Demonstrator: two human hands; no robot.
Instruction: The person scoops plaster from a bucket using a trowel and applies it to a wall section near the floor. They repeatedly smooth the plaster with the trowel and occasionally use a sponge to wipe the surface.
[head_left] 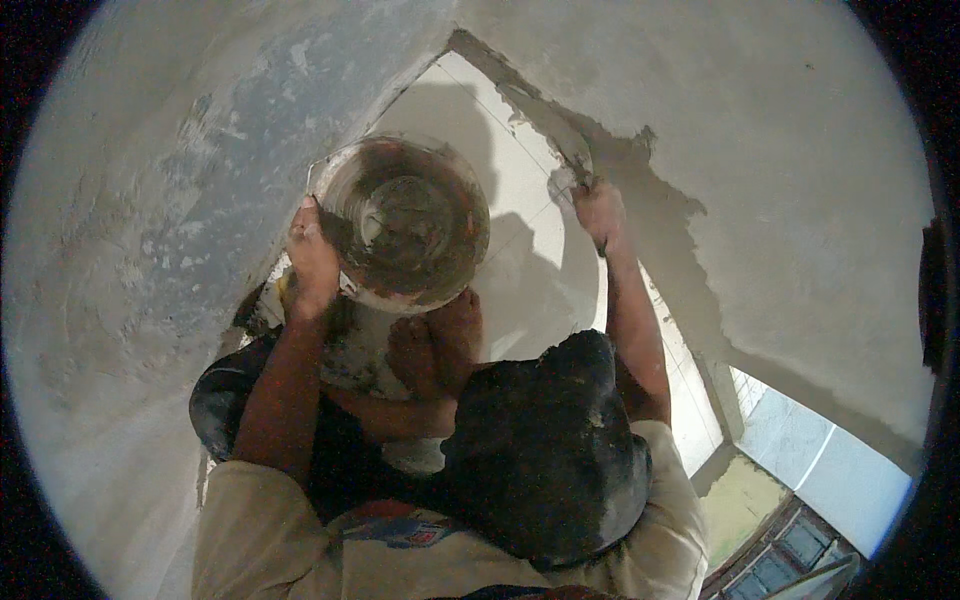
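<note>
My left hand (312,262) grips the left rim of a round bucket (478,235), its thumb over the edge. The bucket's inside is smeared with grey, and wet-looking grey mortar (405,218) lies at its bottom. My right hand (600,212) is closed round the handle of a trowel (575,152). The trowel's blade is up against the foot of the right wall, where a darker, damp-looking grey band (640,190) runs along the base. Mortar on the blade makes its outline hard to see.
Pale tiled floor (525,275) narrows to a corner ahead between the left wall (230,160) and right wall (800,200). My bare feet (440,335) are close behind the bucket, between my bent knees. At the lower right are a lighter tiled area (800,435) and a dark-framed window or door (790,550).
</note>
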